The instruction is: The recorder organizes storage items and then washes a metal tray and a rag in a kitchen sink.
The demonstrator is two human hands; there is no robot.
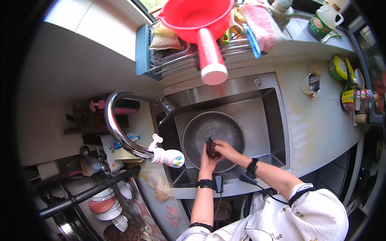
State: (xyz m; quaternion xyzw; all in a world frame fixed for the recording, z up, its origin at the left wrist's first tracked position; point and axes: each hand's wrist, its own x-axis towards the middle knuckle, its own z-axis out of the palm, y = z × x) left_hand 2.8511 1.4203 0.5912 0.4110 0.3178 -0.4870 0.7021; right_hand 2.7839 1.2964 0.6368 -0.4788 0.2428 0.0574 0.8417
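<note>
Both hands are over a round metal basin [226,126] that stands in the stainless steel sink [256,120]. My left hand [208,159] holds a dark reddish-brown object [213,149] from below, its palm turned up. What the object is I cannot tell. My right hand [224,149] grips the same object from the right, its fingertips on the upper side. Water lies in the basin beneath. The curved chrome faucet [113,120], with a pink and white spout attachment [167,157], arches in at the left of the basin.
A red plastic ladle [196,21] rests on the rack [178,63] behind the sink. Right of the sink stand a metal-lined cup [312,83] and several jars. A crumpled cloth [159,186] lies at the left front, near stacked bowls [104,205]. Knives and utensils stand far left.
</note>
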